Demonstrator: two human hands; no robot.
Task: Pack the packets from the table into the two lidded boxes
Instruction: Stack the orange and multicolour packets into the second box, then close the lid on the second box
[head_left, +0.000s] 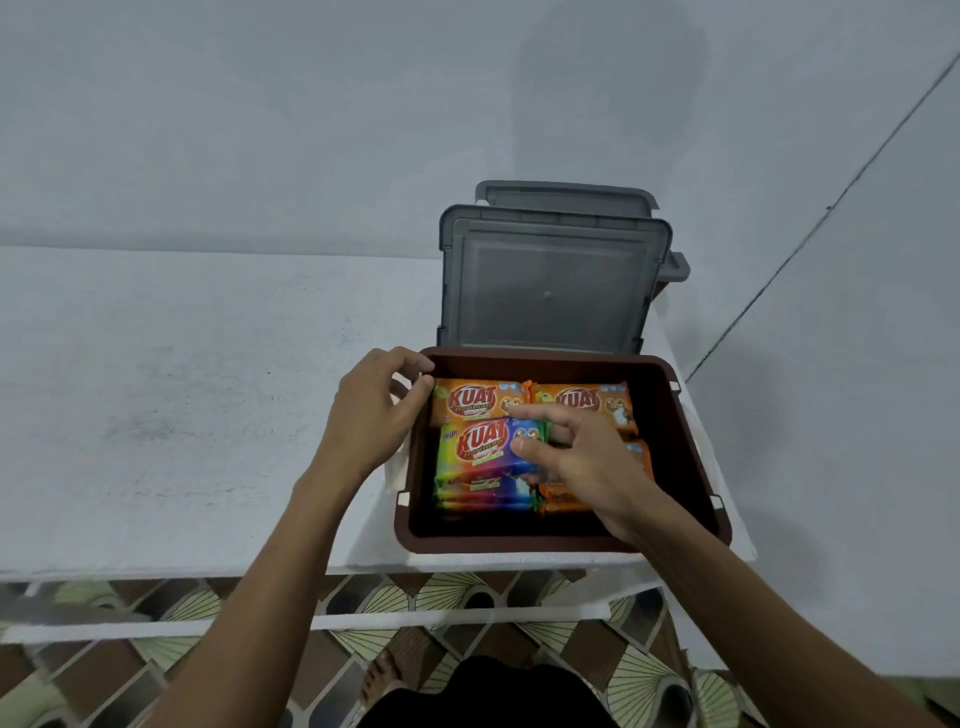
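A brown box (696, 452) sits near the table's front right edge, its grey lid (550, 283) standing open behind it. Inside lie orange packets (478, 402) along the back and right, and a stack of rainbow packets (480, 447) at the front left. My right hand (576, 457) reaches into the box and pinches the right end of the top rainbow packet between thumb and fingers. My left hand (376, 410) rests at the box's back left corner, its fingers curled at the rim. A second grey lid (566, 197) rises behind the first; its box is hidden.
The white table (182, 405) stretches to the left of the box. A pale wall runs behind and to the right. Below the table's front edge lies a patterned tiled floor (415, 603).
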